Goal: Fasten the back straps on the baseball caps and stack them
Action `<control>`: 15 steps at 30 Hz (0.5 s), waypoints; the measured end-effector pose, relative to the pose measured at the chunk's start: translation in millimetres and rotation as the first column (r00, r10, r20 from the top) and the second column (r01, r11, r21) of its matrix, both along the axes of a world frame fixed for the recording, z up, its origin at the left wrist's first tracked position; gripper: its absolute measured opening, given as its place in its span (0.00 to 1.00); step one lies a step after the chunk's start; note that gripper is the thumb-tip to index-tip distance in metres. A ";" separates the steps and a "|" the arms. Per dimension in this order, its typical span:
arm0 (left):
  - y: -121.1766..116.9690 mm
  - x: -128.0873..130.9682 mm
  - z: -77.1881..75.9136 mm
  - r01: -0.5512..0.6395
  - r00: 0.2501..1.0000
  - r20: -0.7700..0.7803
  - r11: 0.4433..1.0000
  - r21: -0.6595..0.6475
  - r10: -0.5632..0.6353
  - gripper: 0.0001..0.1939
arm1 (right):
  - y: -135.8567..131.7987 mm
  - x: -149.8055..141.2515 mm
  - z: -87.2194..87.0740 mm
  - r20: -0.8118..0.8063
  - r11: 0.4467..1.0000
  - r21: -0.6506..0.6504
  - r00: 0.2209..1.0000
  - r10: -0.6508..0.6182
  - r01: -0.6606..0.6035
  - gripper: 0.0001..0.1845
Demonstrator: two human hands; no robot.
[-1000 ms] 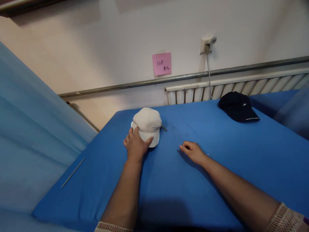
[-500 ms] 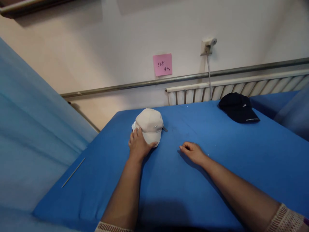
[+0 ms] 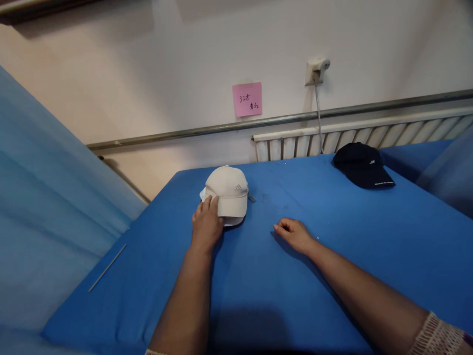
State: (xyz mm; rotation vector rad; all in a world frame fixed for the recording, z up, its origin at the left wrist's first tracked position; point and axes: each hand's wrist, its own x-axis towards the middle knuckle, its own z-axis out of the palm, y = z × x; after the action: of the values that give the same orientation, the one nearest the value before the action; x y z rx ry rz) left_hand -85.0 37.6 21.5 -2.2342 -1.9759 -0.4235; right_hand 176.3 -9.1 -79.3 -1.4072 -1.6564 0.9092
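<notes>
A beige baseball cap (image 3: 227, 183) with a small stripe logo sits on top of a whiter cap, whose brim (image 3: 233, 221) shows beneath it. At the left side of the beige cap's brim, my left hand (image 3: 207, 223) grips it, fingers on top and the thumb mostly hidden near the brim's edge. My right hand (image 3: 294, 234) rests on the blue sheet (image 3: 258, 276), fingers curled in and nothing visible in them. It lies to the right of the caps, touching neither.
A dark navy cap (image 3: 364, 165) lies at the back right. Near the left edge is a thin grey rod (image 3: 107, 267). A blue curtain (image 3: 55, 197) hangs at left. Behind the bed are a radiator (image 3: 288, 147), a metal rail (image 3: 207, 129) and a pink note (image 3: 247, 99) on the wall.
The beige cap has been turned and shifted slightly over the whiter cap, whose brim now shows below it. My left thumb has drawn in from the brim's front. My right hand stays put.
</notes>
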 end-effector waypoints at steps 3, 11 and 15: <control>4.9 -2.6 -0.4 -0.015 0.988 0.156 0.995 0.098 -0.001 0.32 | 0.3 0.4 -0.6 -0.010 1.000 0.002 1.000 -0.003 0.003 0.19; 1.8 5.0 -2.1 0.104 0.900 0.368 0.936 0.335 -0.232 0.30 | 1.5 -2.1 4.3 -0.297 0.996 -0.051 0.951 -0.086 0.074 0.21; -6.1 21.0 -9.4 0.399 0.777 0.406 0.876 0.272 -0.480 0.28 | 9.0 16.4 22.1 -0.770 0.968 -0.249 0.603 -0.211 0.021 0.34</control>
State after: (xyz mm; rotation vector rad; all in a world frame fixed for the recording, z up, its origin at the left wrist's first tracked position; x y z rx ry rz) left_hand -63.9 31.5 12.1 -2.6519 -1.4568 -1.2416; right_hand 192.7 -0.2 -57.3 -0.9697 -0.7776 1.4083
